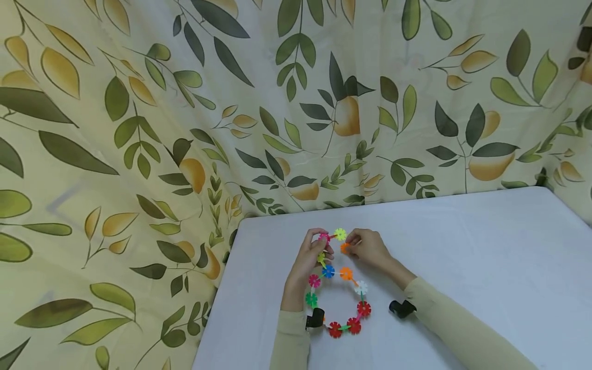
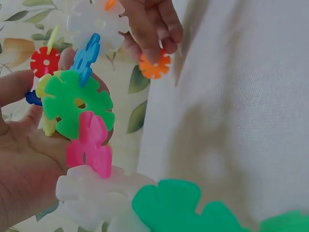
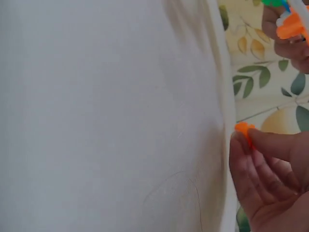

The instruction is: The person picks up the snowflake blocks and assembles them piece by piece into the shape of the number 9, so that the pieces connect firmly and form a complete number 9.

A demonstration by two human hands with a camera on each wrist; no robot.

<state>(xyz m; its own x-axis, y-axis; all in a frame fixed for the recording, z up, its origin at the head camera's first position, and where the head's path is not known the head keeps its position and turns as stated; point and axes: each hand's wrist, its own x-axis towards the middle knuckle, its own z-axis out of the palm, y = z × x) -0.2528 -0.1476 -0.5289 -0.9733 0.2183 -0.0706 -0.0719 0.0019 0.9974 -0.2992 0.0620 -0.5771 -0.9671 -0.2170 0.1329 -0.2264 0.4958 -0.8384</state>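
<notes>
A chain of colourful notched plastic discs [image 1: 364, 309], slotted edge to edge, runs up from a loop over the table to my left hand [image 1: 302, 262]. The left fingers and thumb hold its upper end near a pink disc [image 1: 324, 238], with a yellow-green disc [image 1: 340, 234] sticking out beyond. In the left wrist view a green disc [image 2: 77, 104] and a pink one [image 2: 89, 147] hang in front of the palm. My right hand [image 1: 370, 249] pinches a single orange disc [image 3: 245, 131] between thumb and forefinger, a small gap away from the chain.
A white cloth covers the table [image 1: 485, 267]. Behind it and at the left hangs a leaf-patterned curtain [image 1: 259, 128]. Dark wrist cameras sit at the left cuff [image 1: 315, 318] and the right cuff [image 1: 401, 309].
</notes>
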